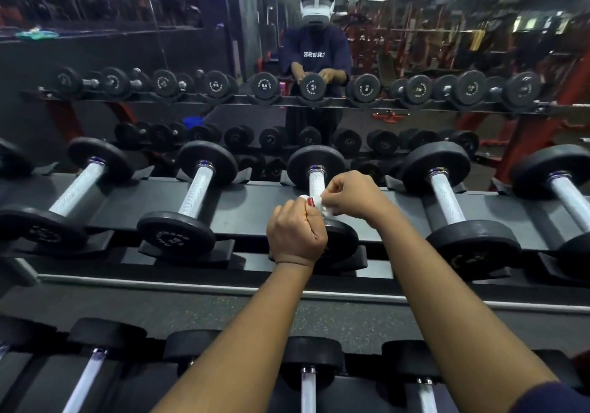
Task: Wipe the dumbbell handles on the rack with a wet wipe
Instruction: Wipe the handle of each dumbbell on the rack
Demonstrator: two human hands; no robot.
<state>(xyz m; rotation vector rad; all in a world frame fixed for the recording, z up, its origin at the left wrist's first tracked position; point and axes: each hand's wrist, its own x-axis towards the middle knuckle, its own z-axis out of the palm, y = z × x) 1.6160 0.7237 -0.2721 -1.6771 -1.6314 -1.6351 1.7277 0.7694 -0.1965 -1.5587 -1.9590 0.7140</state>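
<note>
A row of black dumbbells with knurled silver handles lies on the upper rack shelf (255, 199). Both hands meet over the middle dumbbell's handle (316, 183). My left hand (295, 235) is a closed fist above the dumbbell's near plate (343, 240), pinching one end of a small white wet wipe (322, 205). My right hand (349, 194) pinches the other end of the wipe with its fingertips. The wipe is bunched between the two hands, right over the lower part of the handle. Whether it touches the handle I cannot tell.
Neighbouring dumbbells lie left (198, 192) and right (447, 199) of the middle one. A lower shelf with more dumbbells (308, 377) runs along the bottom edge. A mirror (415, 45) behind the rack reflects the person, the rack and red gym machines.
</note>
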